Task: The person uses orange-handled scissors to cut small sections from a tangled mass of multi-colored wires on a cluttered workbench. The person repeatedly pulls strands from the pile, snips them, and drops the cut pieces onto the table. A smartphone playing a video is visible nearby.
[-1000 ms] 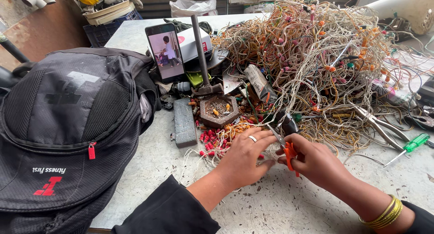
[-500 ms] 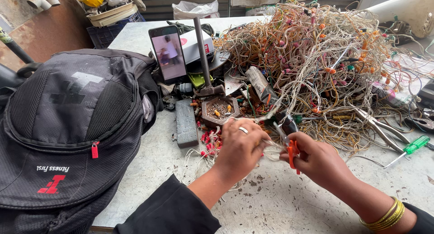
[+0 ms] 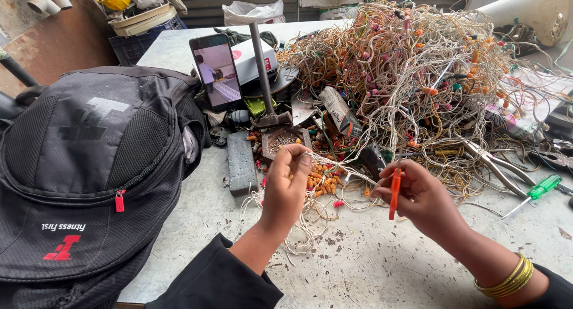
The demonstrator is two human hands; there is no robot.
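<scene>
Fingertips (image 3: 300, 158) of my left hand (image 3: 285, 186) pinch a pale wire (image 3: 334, 167) taut, so my right hand (image 3: 418, 195), closed round orange-handled cutters (image 3: 394, 192), meets it just beside the wire heap (image 3: 412, 76) beyond.

Orange-handled cutter (image 3: 394, 192): small, slim, held near upright in right hand (image 3: 421, 198), handles down, steel tip up and mostly hidden behind the fingers. Thin whitish wire (image 3: 334, 167): pinched at left hand (image 3: 287, 183) fingertips, runs taut across to the cutter, w/ loose loops trailing down onto the grey table (image 3: 382, 267) below both hands. Wire's far end merges into the big tangled wire pile (image 3: 412, 76) behind; can't tell where it stops.
</scene>
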